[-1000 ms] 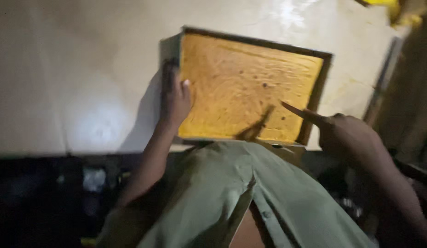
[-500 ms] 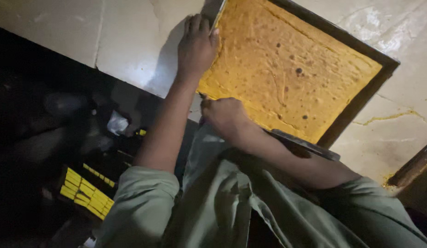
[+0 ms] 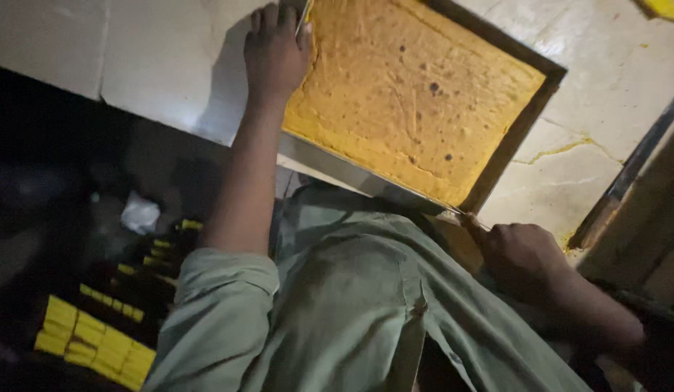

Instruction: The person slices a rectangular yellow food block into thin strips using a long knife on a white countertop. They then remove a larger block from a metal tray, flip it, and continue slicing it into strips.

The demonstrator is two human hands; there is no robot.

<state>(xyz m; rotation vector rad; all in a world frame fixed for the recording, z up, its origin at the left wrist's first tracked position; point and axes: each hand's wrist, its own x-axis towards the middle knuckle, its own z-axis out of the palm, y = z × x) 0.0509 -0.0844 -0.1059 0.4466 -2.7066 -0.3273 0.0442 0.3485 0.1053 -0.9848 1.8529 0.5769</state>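
A dark metal tray (image 3: 517, 141) filled with a flat yellow-orange slab (image 3: 409, 94) lies on a white counter in the head view. My left hand (image 3: 275, 47) grips the tray's left rim near its far corner, thumb over the edge. At the tray's near right corner, my right hand (image 3: 522, 254) is closed around a thin knife-like tool (image 3: 469, 216) whose tip touches the near rim. The slab has a few dark spots. My green shirt hides part of the tray's near side.
The white tiled counter (image 3: 155, 58) shows a yellow smear (image 3: 562, 149) to the right of the tray. Below at the left, rows of cut yellow pieces (image 3: 90, 341) and a white crumpled thing (image 3: 141, 214) lie in the dark. A wooden frame (image 3: 642, 218) stands at the right.
My right hand has slid along the tray's near edge from the near left part to the near right corner. My left hand has kept its hold on the left rim.
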